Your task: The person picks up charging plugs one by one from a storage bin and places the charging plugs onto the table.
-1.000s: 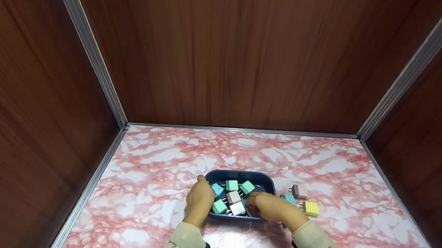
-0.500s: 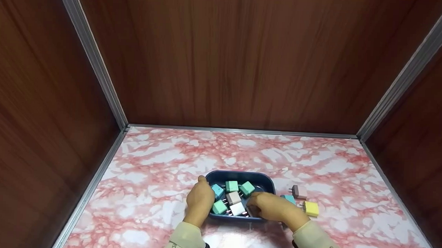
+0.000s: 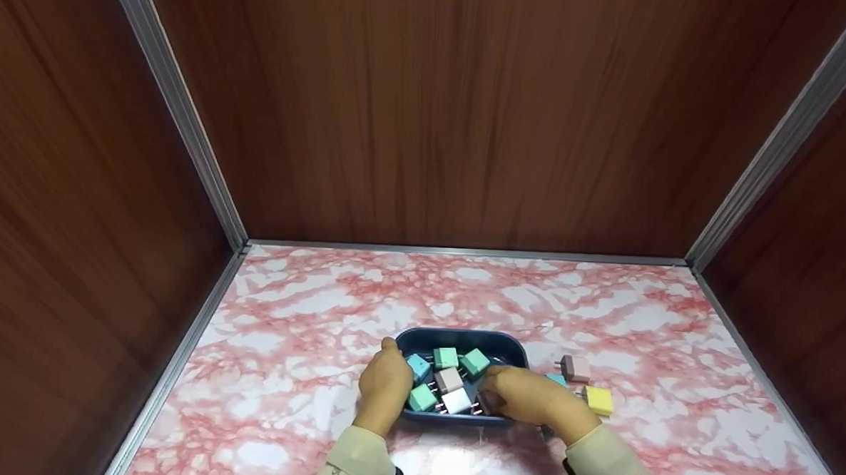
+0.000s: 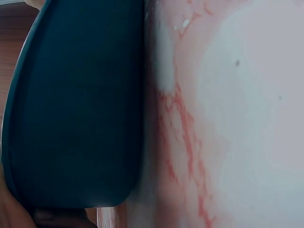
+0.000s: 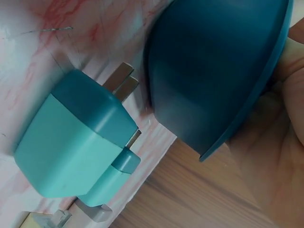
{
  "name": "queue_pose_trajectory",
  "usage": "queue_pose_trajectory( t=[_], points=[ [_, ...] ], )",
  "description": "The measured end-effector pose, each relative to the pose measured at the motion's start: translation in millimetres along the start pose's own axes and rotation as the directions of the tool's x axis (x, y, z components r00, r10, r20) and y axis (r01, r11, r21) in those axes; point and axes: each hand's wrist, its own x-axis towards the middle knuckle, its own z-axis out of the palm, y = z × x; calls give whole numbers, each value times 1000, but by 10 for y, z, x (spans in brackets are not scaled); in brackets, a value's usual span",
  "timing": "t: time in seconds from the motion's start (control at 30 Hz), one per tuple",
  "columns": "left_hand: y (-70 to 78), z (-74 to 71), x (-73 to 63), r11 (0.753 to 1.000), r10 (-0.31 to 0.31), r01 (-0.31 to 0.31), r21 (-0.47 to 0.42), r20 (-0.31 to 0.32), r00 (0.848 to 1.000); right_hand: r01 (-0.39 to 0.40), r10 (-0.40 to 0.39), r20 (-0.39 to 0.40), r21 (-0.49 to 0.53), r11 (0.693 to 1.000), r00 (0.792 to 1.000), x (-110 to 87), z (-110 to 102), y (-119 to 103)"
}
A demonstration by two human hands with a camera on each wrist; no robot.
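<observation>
A dark blue box (image 3: 461, 335) holds several plug-in phone chargers: green ones (image 3: 445, 358), a blue one (image 3: 418, 367), a pink one (image 3: 449, 381) and a white one (image 3: 456, 400). My left hand (image 3: 386, 380) grips the box's left rim; the left wrist view shows mostly its outer wall (image 4: 76, 104). Over the right rim reaches my right hand (image 3: 520, 393), its curled fingers down inside the box. They pinch a shadowed charger (image 3: 487, 403), mostly hidden, with metal prongs pointing left. Those fingertips are out of sight behind the wall in the right wrist view.
Right of the box lie a pink charger (image 3: 576, 368), a yellow one (image 3: 598, 400) and a teal one (image 3: 555, 379) partly behind my wrist. Close by the right wrist camera is another teal charger (image 5: 69, 137). Brown wood-look panels (image 3: 471, 125) enclose the marbled table (image 3: 306, 297).
My right hand has shifted slightly to the right inside the box, and the prongs by its fingers moved with it. My left hand stays on the rim.
</observation>
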Motion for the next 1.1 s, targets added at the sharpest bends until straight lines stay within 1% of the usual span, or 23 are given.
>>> queue_pose_trajectory(
  t=[0.2, 0.43, 0.57, 0.63, 0.77, 0.9, 1.0, 1.1],
  points=[
    [7, -9, -2, 1000, 11, -11, 2, -8, 1000, -26, 26, 15, 5, 1000, 1000, -33, -53, 4],
    [4, -4, -11, 1000, 15, -15, 6, -30, 999, 3, -3, -20, 2, 1000, 1000, -92, -130, 36],
    [-3, -4, -22, 1000, 12, -12, 7, -33, 999, -18, 19, -21, 36, 999, 1000, -127, -182, 70],
    [-4, -3, -24, 1000, 14, -13, 6, -33, 999, -44, 45, -15, 63, 997, 999, -146, -209, 86],
    [1, -6, -26, 1000, 16, -16, 10, -26, 1000, -70, 74, -31, 112, 991, 997, -197, -275, 119],
    [3, -2, -18, 1000, 20, -20, 6, -23, 1000, -75, 83, -64, 112, 991, 995, -250, -347, 141],
    [3, 6, -9, 1000, 12, -12, 2, -18, 1000, -81, 88, -80, 93, 992, 993, -279, -390, 145],
    [2, 11, -4, 1000, 1, -1, 6, -16, 1000, -87, 95, -85, 101, 991, 992, -302, -424, 146]
  ],
)
